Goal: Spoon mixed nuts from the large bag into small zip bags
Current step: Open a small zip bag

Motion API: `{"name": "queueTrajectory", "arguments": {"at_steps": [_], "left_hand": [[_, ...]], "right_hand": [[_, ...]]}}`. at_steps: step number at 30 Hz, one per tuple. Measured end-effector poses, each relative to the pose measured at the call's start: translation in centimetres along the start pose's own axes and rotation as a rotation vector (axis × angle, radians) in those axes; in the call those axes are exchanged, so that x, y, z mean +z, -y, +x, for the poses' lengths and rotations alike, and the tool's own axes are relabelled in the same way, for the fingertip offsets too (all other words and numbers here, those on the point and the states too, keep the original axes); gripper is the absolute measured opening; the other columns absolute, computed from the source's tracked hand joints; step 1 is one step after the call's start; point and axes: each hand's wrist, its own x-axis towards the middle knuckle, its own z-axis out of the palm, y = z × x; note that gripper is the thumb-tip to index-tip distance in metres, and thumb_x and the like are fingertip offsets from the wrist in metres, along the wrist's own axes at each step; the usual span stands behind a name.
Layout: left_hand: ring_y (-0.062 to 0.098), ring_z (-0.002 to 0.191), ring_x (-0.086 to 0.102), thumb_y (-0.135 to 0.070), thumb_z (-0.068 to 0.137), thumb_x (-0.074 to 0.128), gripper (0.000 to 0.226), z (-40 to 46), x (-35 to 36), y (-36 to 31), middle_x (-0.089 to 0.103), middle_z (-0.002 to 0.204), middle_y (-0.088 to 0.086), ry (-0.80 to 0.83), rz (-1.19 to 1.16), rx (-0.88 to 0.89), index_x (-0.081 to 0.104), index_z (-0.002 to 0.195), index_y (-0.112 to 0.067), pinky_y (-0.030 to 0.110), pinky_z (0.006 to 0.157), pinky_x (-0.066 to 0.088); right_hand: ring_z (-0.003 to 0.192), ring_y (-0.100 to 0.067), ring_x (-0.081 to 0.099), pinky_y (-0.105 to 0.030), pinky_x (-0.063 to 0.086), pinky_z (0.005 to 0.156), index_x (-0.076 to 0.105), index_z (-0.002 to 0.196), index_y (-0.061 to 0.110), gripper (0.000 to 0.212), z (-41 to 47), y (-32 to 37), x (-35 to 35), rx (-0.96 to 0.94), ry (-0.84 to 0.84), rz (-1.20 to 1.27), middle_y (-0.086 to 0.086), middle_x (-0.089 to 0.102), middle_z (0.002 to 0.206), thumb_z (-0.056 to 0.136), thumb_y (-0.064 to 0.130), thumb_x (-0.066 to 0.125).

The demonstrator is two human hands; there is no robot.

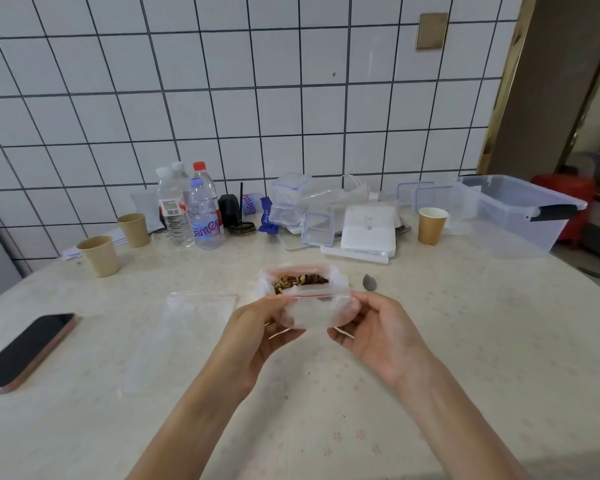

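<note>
1. Mixed nuts (pixel 300 280) lie in the large bag (pixel 336 282), which stands with its mouth open on the desk (pixel 465 341) at centre frame, just behind both hands.
2. Small zip bag (pixel 312 311): held above the desk at centre frame, in front of the large bag. Its red-lined zip edge faces up; the bag looks clear, and any contents cannot be made out.
3. Left hand (pixel 257 327): fingers curled, pinching the left end of the small zip bag.
4. Right hand (pixel 378 330): fingers curled, pinching the right end of the same bag.
5. Spoon (pixel 370 282): its grey bowl lies on the desk just right of the large bag; the handle is hidden behind the right hand.
6. A second clear zip bag (pixel 194 317) lies flat on the desk, left of the hands.
7. A phone (pixel 25 351) lies screen-up at the lower left of the frame.
8. Two paper cups (pixel 99 256) stand at middle left; a third paper cup (pixel 431 225) stands at middle right.
9. Water bottles (pixel 187 209) stand grouped against the tiled wall (pixel 222 81), left of centre.
10. Clear lidded containers (pixel 305 209) and a white box (pixel 368 230) are piled behind the large bag.
11. A big clear storage bin (pixel 513 216) sits at the right edge of the desk.
</note>
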Motion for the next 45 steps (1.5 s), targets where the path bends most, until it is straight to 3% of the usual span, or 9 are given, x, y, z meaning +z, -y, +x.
{"name": "queueTrajectory", "arguments": {"at_steps": [8, 12, 18, 25, 30, 33, 38, 41, 45], "left_hand": [[0.017, 0.069, 0.064, -0.018, 0.079, 0.067, 0.014, 0.2, -0.3, -0.8, 0.064, 0.081, 0.004, 0.076, -0.214, -0.2, 0.073, 0.089, -0.011, 0.035, 0.073, 0.058], [0.021, 0.079, 0.063, -0.019, 0.076, 0.075, 0.021, 0.3, -1.0, -0.2, 0.063, 0.087, 0.006, 0.152, -0.332, -0.193, 0.063, 0.091, -0.011, 0.037, 0.08, 0.059], [0.027, 0.092, 0.071, -0.008, 0.068, 0.087, 0.05, -0.2, 0.1, 1.3, 0.07, 0.104, 0.024, 0.154, 0.078, 0.128, 0.063, 0.104, 0.015, 0.028, 0.08, 0.059], [0.012, 0.061, 0.06, -0.01, 0.087, 0.078, 0.035, 0.2, 0.5, 1.5, 0.058, 0.065, 0.001, -0.236, 0.365, 0.296, 0.06, 0.059, -0.021, 0.028, 0.063, 0.059], [0.017, 0.061, 0.073, -0.026, 0.091, 0.076, 0.024, 0.1, -0.3, 1.3, 0.066, 0.088, 0.002, -0.284, 0.52, 0.325, 0.054, 0.09, -0.015, 0.042, 0.063, 0.065], [-0.007, 0.081, 0.065, -0.021, 0.089, 0.076, 0.029, 0.0, -0.7, 1.2, 0.056, 0.101, -0.02, -0.349, 0.915, 0.512, 0.049, 0.093, -0.032, 0.025, 0.065, 0.055], [-0.024, 0.115, 0.042, 0.019, 0.075, 0.058, 0.055, 0.0, 0.1, 0.5, 0.042, 0.117, -0.031, -0.137, 1.194, 0.653, 0.056, 0.075, -0.036, -0.003, 0.088, 0.034], [-0.003, 0.125, 0.05, 0.02, 0.076, 0.047, 0.063, 0.0, 0.5, -0.2, 0.055, 0.13, -0.02, -0.035, 1.334, 0.598, 0.063, 0.067, -0.04, 0.011, 0.096, 0.037], [0.01, 0.115, 0.059, 0.01, 0.083, 0.05, 0.053, 0.1, 0.3, -0.3, 0.06, 0.129, -0.011, 0.005, 1.436, 0.527, 0.076, 0.097, -0.034, 0.02, 0.091, 0.045]], "right_hand": [[0.076, -0.016, 0.071, -0.035, 0.053, 0.079, 0.08, 0.064, 0.035, 0.03, -0.2, -0.2, -0.3, -0.039, 0.149, -0.076, -0.002, 0.077, 0.091, 0.085, 0.02, 0.065], [0.081, -0.015, 0.07, -0.032, 0.058, 0.077, 0.084, 0.083, 0.015, 0.021, -0.4, -0.3, -0.8, -0.063, 0.111, -0.329, -0.006, 0.075, 0.089, 0.063, 0.021, 0.088], [0.067, -0.02, 0.062, -0.033, 0.055, 0.06, 0.076, 0.088, -0.004, 0.008, 0.2, -0.8, 0.1, -0.163, -0.224, -0.343, -0.013, 0.065, 0.076, 0.084, -0.001, 0.07], [0.059, -0.024, 0.067, -0.038, 0.061, 0.06, 0.064, 0.093, 0.002, 0.01, -0.2, -0.9, 0.7, -0.187, -0.274, -0.406, -0.019, 0.068, 0.073, 0.087, -0.001, 0.072], [0.063, -0.013, 0.066, -0.034, 0.063, 0.064, 0.069, 0.086, 0.008, 0.01, -0.3, -0.1, -0.1, -0.249, -0.299, -0.643, -0.015, 0.069, 0.081, 0.086, -0.003, 0.067], [0.06, 0.005, 0.059, -0.013, 0.047, 0.059, 0.067, 0.073, 0.013, 0.021, -0.1, 0.1, -0.1, -0.39, -0.318, -0.867, -0.015, 0.072, 0.087, 0.084, -0.004, 0.061], [0.072, -0.014, 0.059, -0.018, 0.043, 0.055, 0.062, 0.08, 0.015, 0.024, 0.2, 0.5, 0.3, -0.432, -0.215, -1.087, -0.007, 0.064, 0.089, 0.085, -0.008, 0.057], [0.105, -0.014, 0.059, -0.019, 0.044, 0.078, 0.063, 0.089, 0.014, 0.023, -0.1, 0.6, 0.5, -0.439, -0.097, -1.28, 0.004, 0.062, 0.103, 0.084, -0.008, 0.059], [0.111, -0.015, 0.06, -0.009, 0.037, 0.093, 0.057, 0.088, 0.026, 0.036, -0.9, 0.6, 0.7, -0.519, 0.002, -1.419, 0.005, 0.062, 0.106, 0.085, -0.01, 0.054]]}}
